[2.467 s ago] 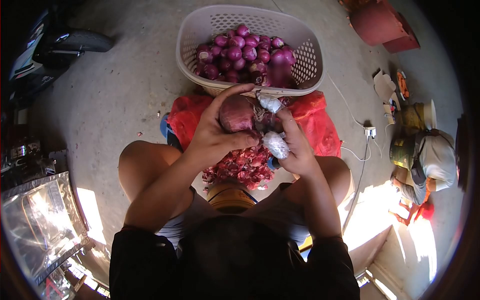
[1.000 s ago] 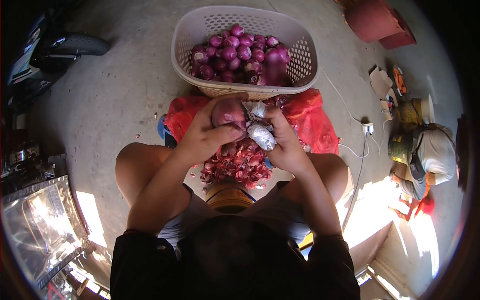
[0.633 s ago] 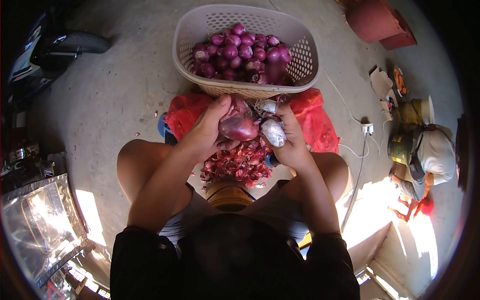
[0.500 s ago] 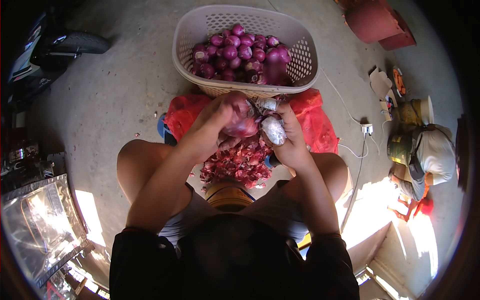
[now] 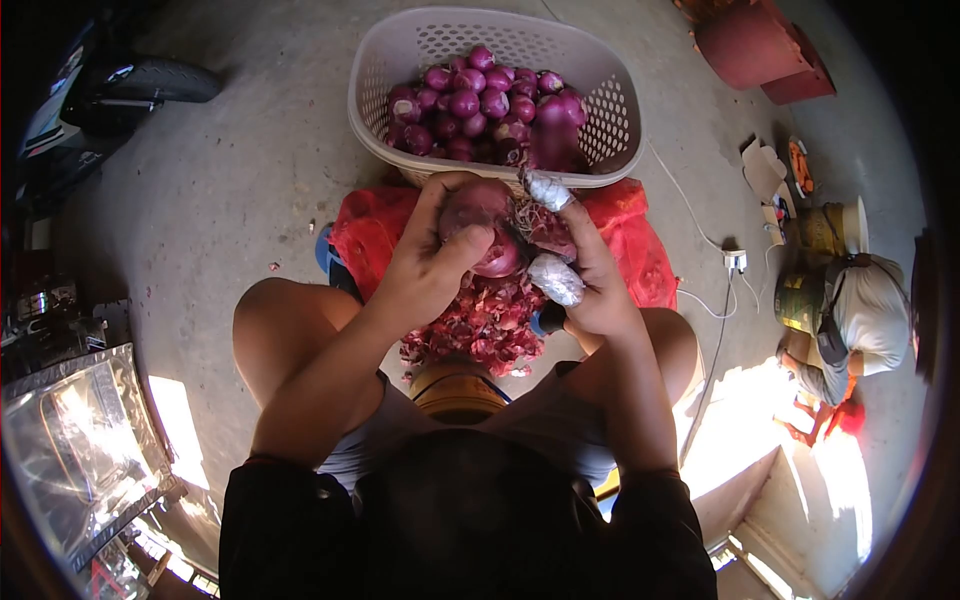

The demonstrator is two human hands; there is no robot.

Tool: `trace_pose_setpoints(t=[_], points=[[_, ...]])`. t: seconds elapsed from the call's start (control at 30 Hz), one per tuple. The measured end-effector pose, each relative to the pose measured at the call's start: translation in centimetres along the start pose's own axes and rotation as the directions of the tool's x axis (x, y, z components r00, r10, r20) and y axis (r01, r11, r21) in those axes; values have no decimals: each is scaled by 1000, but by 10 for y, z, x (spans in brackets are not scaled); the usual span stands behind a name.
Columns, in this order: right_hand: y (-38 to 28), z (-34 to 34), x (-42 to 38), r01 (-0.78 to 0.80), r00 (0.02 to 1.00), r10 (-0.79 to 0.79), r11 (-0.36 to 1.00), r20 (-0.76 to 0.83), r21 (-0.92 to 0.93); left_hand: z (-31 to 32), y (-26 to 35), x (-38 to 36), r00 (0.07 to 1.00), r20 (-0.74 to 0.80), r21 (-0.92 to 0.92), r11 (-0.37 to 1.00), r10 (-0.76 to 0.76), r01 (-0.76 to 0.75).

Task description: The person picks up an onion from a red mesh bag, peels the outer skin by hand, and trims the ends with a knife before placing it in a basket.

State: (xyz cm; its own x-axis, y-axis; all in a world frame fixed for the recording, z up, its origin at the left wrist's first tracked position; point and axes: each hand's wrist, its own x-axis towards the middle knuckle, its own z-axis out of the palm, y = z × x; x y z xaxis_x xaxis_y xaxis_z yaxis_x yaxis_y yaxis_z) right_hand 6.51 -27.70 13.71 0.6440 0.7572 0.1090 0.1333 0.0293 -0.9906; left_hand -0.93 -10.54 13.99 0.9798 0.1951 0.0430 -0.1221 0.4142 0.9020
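Left grip (image 5: 425, 270) is curled around a red onion (image 5: 480, 212). Beyond both grips stands a basket (image 5: 622, 165) of onions (image 5: 470, 103); below lie peelings (image 5: 480, 325). Right grip (image 5: 603, 285) is part-open, dark skin (image 5: 550, 237) between foil-wrapped fingertips (image 5: 556, 280).

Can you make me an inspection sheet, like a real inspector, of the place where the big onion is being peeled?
Surface: grey floor, with small bits scattered on it.
Job's things: a big red onion in hand; purple onions inside a holed basket; a pile of red peel.
Clutter: red mesh bag by the basket; open cardboard box at far right.
Hands: left hand grips the big onion; right hand, silver wrapping on thumb and one finger, is at its stringy end.
Cables: thin cables on the floor near a white connector.
Surroundings: motorbike wheel at left; another person bending at right.
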Motion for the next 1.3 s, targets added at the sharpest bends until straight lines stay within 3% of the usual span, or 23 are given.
trace_pose_setpoints(t=[0.13, 0.2, 0.33, 0.43, 0.6, 0.7, 0.8, 0.93, 1.03, 1.13, 1.23, 1.3], points=[[4, -9, -2, 59, 994, -43, 983, 96, -172, 1, 4, -1, 996, -26, 35, 996, -80, 81], [-6, -6, 0, -62, 994, 70, 993, 81, -100, -4, 2, 0, 994, -15, 28, 994, -107, 107], [-10, 0, 2, -119, 990, 112, 990, 90, 77, -8, -1, 3, 980, -18, -42, 980, -197, 196], [-1, -3, 0, 29, 996, -19, 993, 89, -117, 0, 0, 4, 981, -38, -124, 975, -189, 183], [-6, 1, -2, 38, 997, -29, 993, 76, -113, -3, -1, 4, 964, -36, -111, 960, -262, 257], [-9, 4, 0, 62, 997, -54, 988, 60, -143, -5, 2, 3, 972, -52, 6, 973, -230, 231], [-9, 3, 0, 46, 997, -36, 986, 68, -159, 4, 10, 5, 983, -62, 6, 985, -172, 173], [-7, 3, -2, 18, 998, -6, 979, 57, -204, -11, -3, 2, 973, -31, 27, 973, -228, 229], [3, 4, 1, 154, 988, -151, 962, 31, -225, -13, -10, 2, 957, -58, -67, 957, -285, 281], [7, 6, 1, 147, 989, -150, 971, 0, -188, -6, -6, 2, 957, -45, -165, 947, -286, 275], [-4, 13, 0, 101, 994, -102, 995, -28, -13, -6, -7, 1, 948, -4, -213, 926, -319, 310], [6, 13, -6, 4, 1000, 7, 914, -27, 405, -3, -7, -2, 922, 57, -273, 882, -383, 384]])
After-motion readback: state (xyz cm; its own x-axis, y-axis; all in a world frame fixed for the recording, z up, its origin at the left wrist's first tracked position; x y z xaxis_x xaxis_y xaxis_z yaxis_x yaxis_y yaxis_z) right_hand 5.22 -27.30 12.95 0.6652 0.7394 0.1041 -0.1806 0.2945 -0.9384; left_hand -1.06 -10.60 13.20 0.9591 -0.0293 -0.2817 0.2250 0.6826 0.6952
